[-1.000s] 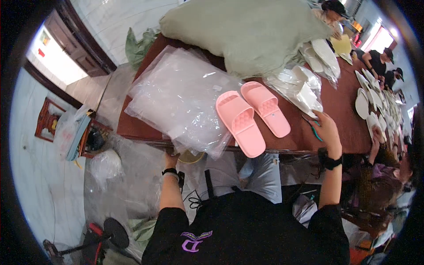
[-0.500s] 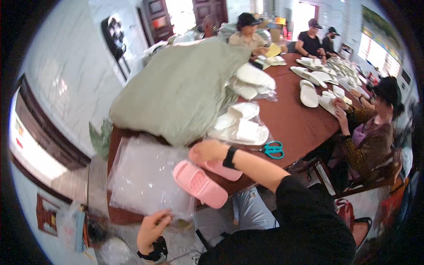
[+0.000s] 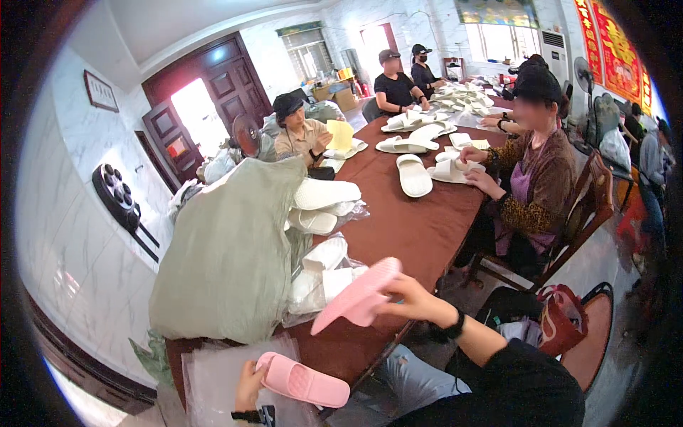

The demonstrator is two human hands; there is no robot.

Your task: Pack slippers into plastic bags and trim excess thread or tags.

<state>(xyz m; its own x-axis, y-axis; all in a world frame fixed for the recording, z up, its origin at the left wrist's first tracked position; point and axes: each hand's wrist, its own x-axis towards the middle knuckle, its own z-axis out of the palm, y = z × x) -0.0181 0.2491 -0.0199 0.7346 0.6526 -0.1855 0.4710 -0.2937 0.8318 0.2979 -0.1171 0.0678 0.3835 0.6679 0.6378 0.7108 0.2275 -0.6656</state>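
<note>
My right hand (image 3: 414, 297) is closed on a pink slide slipper (image 3: 356, 293), raised and tilted above the table edge. My left hand (image 3: 249, 383) grips a second pink slipper (image 3: 306, 381) by its end, low over a pile of clear plastic bags (image 3: 213, 373). White slippers in clear plastic (image 3: 327, 274) lie just behind the raised slipper, which partly covers them. No scissors show now.
A large grey-green sack (image 3: 224, 249) fills the table's left side, with white slippers (image 3: 324, 196) at its mouth. Loose white slippers (image 3: 414, 176) lie along the brown table (image 3: 388, 235). A co-worker (image 3: 533, 171) sits at the right; others work farther back.
My right hand has lifted one pink slipper off the table. My left hand, empty before, has taken hold of the other. The view has swung up and to the right.
</note>
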